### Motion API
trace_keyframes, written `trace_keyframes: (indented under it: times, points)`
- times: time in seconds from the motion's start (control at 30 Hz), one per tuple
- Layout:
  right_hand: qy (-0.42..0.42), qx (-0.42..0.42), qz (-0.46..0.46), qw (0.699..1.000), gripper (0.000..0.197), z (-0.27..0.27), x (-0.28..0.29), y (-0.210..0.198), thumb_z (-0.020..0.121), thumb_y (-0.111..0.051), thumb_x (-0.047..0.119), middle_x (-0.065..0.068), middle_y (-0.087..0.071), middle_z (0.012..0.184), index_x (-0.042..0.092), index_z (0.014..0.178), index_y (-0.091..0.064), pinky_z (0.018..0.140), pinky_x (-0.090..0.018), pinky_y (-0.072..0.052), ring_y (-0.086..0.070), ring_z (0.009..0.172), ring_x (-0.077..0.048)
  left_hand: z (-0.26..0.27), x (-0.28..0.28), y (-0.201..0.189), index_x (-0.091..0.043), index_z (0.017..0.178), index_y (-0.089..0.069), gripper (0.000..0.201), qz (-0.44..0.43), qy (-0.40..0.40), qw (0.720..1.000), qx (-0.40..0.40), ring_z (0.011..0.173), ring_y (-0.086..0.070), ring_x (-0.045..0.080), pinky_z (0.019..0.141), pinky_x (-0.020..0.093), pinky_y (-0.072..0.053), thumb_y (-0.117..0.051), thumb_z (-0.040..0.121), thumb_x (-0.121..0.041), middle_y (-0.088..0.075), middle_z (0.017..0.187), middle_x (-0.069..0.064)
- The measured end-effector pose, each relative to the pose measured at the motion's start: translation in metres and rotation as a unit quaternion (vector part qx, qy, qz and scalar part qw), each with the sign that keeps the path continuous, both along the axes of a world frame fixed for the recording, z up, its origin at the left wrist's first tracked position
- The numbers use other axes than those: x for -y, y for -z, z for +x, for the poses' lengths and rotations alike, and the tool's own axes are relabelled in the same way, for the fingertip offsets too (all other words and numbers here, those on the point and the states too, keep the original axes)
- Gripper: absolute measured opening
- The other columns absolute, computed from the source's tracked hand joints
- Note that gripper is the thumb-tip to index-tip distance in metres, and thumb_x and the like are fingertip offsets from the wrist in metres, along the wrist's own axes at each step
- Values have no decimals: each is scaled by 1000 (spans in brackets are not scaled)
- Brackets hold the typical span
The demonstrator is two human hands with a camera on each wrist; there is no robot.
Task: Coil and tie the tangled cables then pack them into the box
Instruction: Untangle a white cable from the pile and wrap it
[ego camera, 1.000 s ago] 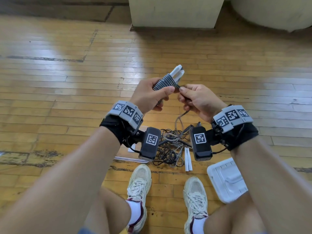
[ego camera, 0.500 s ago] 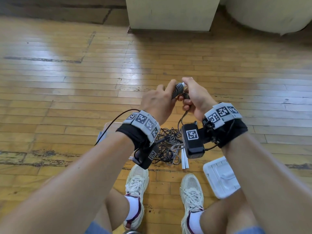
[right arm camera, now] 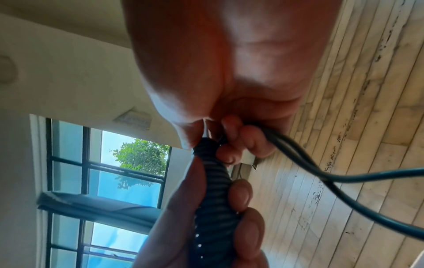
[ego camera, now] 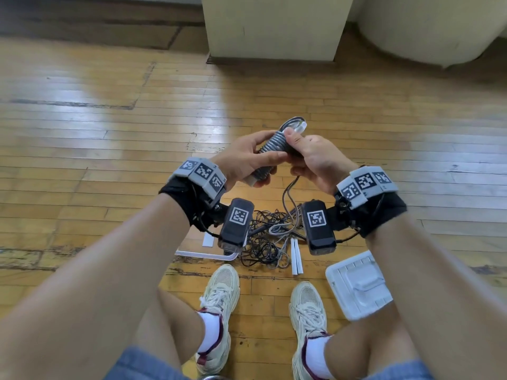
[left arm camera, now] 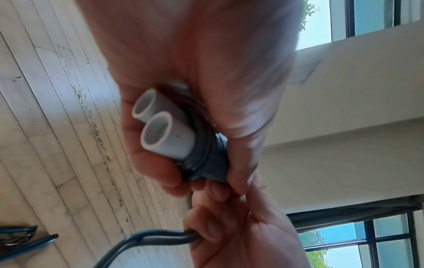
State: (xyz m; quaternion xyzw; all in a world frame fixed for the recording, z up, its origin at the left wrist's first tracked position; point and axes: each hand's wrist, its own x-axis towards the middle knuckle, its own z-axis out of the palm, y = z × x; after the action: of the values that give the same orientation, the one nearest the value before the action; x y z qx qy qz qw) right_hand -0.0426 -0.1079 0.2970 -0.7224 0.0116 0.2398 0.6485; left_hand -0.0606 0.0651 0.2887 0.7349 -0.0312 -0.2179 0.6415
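From the head view, the person sits over a wooden floor [ego camera: 82, 149] with both hands raised in front of the knees: the left hand [ego camera: 241, 157] is wrapped round the lower part of a grey cable coil [ego camera: 271, 145], probably to keep the turns from springing loose, while the right hand [ego camera: 315, 157] pinches its upper end with thumb on top, likely feeding on the next turn. One loose run of the cable hangs from the hands to a tangle of dark cables [ego camera: 263, 237] on the floor between the wrists; two white tubes [ego camera: 296, 255] lie beside it, and one white box lid [ego camera: 359, 286] sits near the right shoe. The box itself is mostly hidden. In the left wrist view, the left fingers [left arm camera: 149, 163] curl tightly round the coil [left arm camera: 206, 163], which is wound on two white tubes [left arm camera: 160, 130] side by side as a former. In the right wrist view, the right fingers [right arm camera: 243, 143] pinch the coil's [right arm camera: 215, 190] end and trap one doubled cable strand [right arm camera: 321, 174].
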Motion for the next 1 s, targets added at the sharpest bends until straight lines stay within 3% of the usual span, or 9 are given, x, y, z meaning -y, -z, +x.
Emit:
trace_keyframes:
  times: [0.17, 0.37, 0.53, 0.63, 0.73, 0.8, 0.87, 0.93, 1.0]
  points:
    - [-42, 9, 78, 996, 25, -2, 8, -9, 107, -42, 27, 2, -54, 71, 6, 106, -57, 56, -21, -35, -40, 57, -6, -6, -7, -11, -29, 139, -51, 54, -37, -33, 999, 9, 60, -61, 18, 50, 27, -49, -71, 90, -21, -63, 80, 7]
    - [-67, 39, 36, 996, 33, -4, 13, -7, 107, -40, 15, -1, -54, 70, -6, 124, -58, 45, -17, -26, -33, 50, -6, -6, -15, -22, -21, 144, -47, 62, -59, -115, 992, 17, 58, -62, 18, 49, 28, -50, -73, 87, -18, -68, 79, 7]
    - [-71, 42, -43, 996, 28, -4, -3, -7, 108, -39, 15, 3, -54, 65, 2, 112, -63, 42, -17, -30, -37, 45, -3, -7, -8, -13, -26, 132, -53, 51, 140, -132, 974, 124, 63, -67, 21, 55, 33, -57, -76, 87, -25, -70, 92, 6]
    - [-43, 47, -83, 995, 26, -3, -14, -4, 106, -41, 15, -1, -54, 65, 5, 95, -63, 43, -20, -29, -37, 48, -8, -8, -1, -1, -31, 122, -54, 37, 328, -141, 900, 250, 67, -63, 11, 55, 26, -48, -69, 90, -41, -64, 85, -11]
    - [-27, 39, -119, 992, 29, -2, -24, 1, 102, -47, 26, -9, -54, 76, 9, 84, -61, 47, -25, -29, -38, 53, -12, -10, 6, 10, -30, 130, -46, 41, 465, -143, 817, 309, 72, -61, 18, 59, 28, -44, -59, 94, -46, -65, 88, -5]
    - [-3, 20, -113, 993, 37, -2, -29, 4, 102, -48, 39, -4, -55, 71, 9, 85, -62, 46, -24, -30, -38, 49, -11, -10, 7, 19, -28, 138, -40, 51, 504, -136, 790, 322, 76, -64, 22, 60, 29, -42, -60, 94, -42, -68, 94, -1]
    - [28, 14, -120, 992, 45, -1, -32, 6, 101, -48, 47, 0, -56, 66, 8, 86, -63, 44, -24, -31, -39, 47, -11, -10, 8, 26, -29, 145, -37, 60, 520, -128, 780, 325, 81, -65, 24, 61, 29, -39, -64, 92, -39, -69, 101, 0]
    - [34, 15, -148, 988, 42, 0, -33, 8, 103, -46, 41, -1, -56, 66, 8, 84, -64, 44, -25, -31, -40, 49, -13, -13, 9, 30, -30, 145, -37, 60, 521, -125, 781, 319, 81, -65, 25, 62, 30, -37, -63, 92, -40, -69, 99, 0]
    - [19, 11, -158, 987, 31, 2, -31, 6, 104, -45, 26, -1, -54, 66, 7, 87, -63, 43, -24, -30, -39, 51, -13, -12, 7, 30, -32, 143, -39, 55, 481, -139, 818, 283, 75, -62, 23, 62, 30, -38, -61, 93, -42, -65, 90, -2]
